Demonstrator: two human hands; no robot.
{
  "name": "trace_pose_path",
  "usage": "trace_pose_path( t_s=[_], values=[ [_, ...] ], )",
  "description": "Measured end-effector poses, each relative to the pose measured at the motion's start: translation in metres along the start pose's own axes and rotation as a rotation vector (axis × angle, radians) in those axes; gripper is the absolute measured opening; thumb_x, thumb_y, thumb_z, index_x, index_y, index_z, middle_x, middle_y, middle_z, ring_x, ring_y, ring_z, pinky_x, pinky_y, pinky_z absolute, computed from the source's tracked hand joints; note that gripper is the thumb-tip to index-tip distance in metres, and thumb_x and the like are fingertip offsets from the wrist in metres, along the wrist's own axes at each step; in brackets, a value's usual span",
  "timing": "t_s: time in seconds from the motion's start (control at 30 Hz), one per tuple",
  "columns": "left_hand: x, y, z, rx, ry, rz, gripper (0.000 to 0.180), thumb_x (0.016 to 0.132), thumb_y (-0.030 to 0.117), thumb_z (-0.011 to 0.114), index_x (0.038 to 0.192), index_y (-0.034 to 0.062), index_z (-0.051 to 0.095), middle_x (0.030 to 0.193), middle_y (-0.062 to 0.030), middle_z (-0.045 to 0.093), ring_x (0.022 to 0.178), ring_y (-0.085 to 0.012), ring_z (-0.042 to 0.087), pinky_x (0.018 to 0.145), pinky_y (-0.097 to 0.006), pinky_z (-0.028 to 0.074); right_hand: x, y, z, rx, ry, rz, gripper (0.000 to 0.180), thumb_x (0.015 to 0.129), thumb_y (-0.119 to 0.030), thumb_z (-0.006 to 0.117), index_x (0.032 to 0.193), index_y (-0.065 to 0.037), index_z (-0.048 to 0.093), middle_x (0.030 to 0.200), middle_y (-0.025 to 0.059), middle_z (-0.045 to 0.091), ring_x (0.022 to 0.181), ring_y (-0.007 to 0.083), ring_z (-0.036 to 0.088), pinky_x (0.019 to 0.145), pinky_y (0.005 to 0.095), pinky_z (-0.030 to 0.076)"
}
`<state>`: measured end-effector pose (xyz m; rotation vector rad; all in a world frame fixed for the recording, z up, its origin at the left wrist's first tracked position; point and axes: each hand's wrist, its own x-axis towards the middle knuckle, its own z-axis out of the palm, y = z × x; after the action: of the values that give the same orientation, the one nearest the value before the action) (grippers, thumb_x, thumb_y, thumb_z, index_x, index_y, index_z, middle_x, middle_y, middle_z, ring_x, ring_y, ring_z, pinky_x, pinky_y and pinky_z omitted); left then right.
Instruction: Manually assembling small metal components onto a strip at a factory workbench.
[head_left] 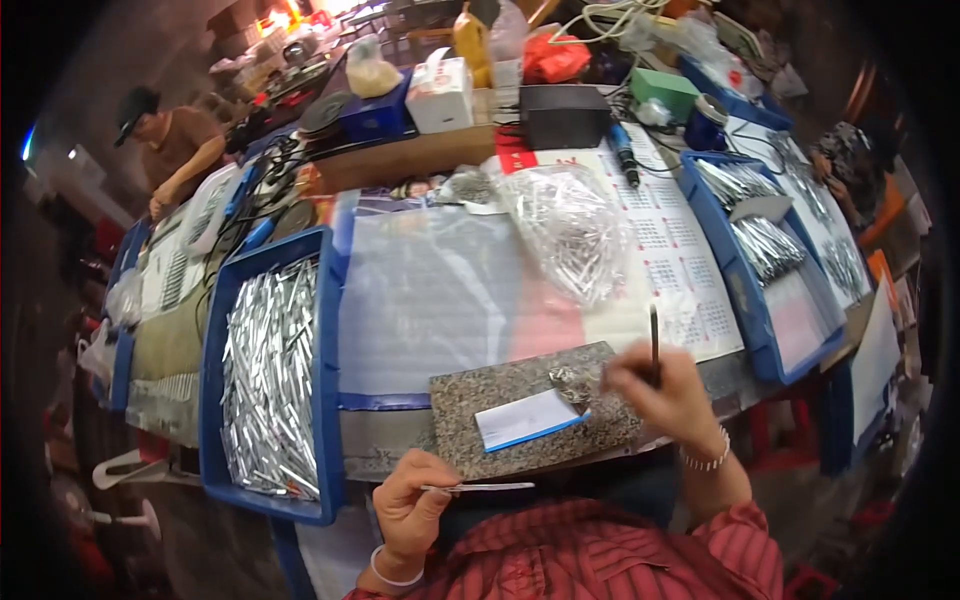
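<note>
Blurring near the right hand, a small metal cluster on the speckled stone slab is hard to make out. The right fingers are clamped on a thin dark rod, upright. The left hand pinches a slim silver piece, level, at the bench edge.

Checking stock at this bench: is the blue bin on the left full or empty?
Full. The blue bin holds a dense heap of thin silver metal pieces that covers its floor almost end to end.
</note>
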<state>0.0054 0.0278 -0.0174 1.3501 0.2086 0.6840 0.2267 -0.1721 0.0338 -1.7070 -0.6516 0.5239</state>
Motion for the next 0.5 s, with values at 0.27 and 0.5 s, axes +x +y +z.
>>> trace_pose_path(
  t_s=[0.27,0.5],
  values=[
    [-0.012,-0.003,-0.001,0.095,0.001,-0.036,0.008,0.089,0.005,0.067,0.091,-0.0029,0.066,0.087,-0.0116,0.063,0.077,-0.0173,0.060,0.070,-0.027,0.049,0.122,0.054,-0.025,-0.652,0.025,-0.251,0.014,0.080,-0.012,0.064,0.080,0.001,0.062,0.080,0.0192,0.066,0.077,0.0374,0.064,0.069,0.0439,0.051],
    [-0.019,-0.006,-0.010,0.134,0.021,-0.097,0.008,0.089,0.002,0.066,0.094,-0.0036,0.067,0.088,-0.0110,0.063,0.073,-0.0156,0.062,0.065,-0.025,0.051,0.153,0.080,-0.001,-1.008,0.017,-0.140,0.014,0.076,-0.013,0.059,0.075,0.001,0.063,0.079,0.0223,0.065,0.079,0.0400,0.064,0.073,0.0488,0.051]
  ],
)
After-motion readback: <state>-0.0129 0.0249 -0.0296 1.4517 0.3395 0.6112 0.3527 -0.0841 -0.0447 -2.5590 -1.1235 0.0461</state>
